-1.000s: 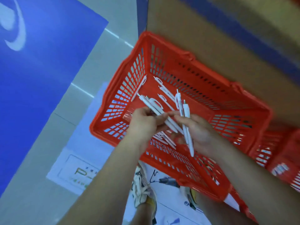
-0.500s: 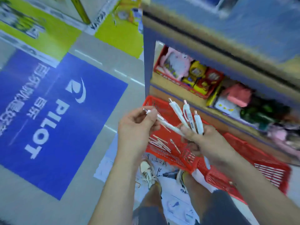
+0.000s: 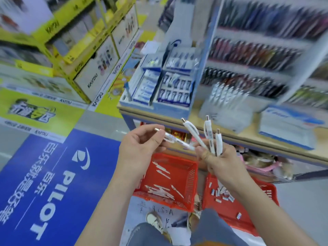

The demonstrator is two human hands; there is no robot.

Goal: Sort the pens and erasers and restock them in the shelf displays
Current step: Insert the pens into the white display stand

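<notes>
My left hand [image 3: 140, 148] pinches one white pen [image 3: 174, 140] near its clip end, the pen lying across toward my right hand. My right hand [image 3: 219, 162] grips three white pens [image 3: 208, 134] that fan upward with their metal tips up. Below on the floor, a red basket [image 3: 192, 181] holds several loose white pens [image 3: 160, 189]. A second red basket [image 3: 255, 215] to its right holds several small erasers [image 3: 222, 191]. On the wooden shelf [image 3: 230, 137] ahead, a clear display holds upright white pens [image 3: 225, 96].
Blue-and-white boxed goods [image 3: 165, 86] fill the shelf's left end, and a blue-and-white box [image 3: 291, 126] sits at its right. Rows of dark pens [image 3: 257, 54] line the racks above. A blue floor mat [image 3: 42, 183] and yellow stacked cartons [image 3: 85, 55] lie left. My shoes [image 3: 154, 221] stand by the baskets.
The view has risen from the basket to the shelf displays. Both hands lifted the pens out of the basket and now hold them in front of the shelf.
</notes>
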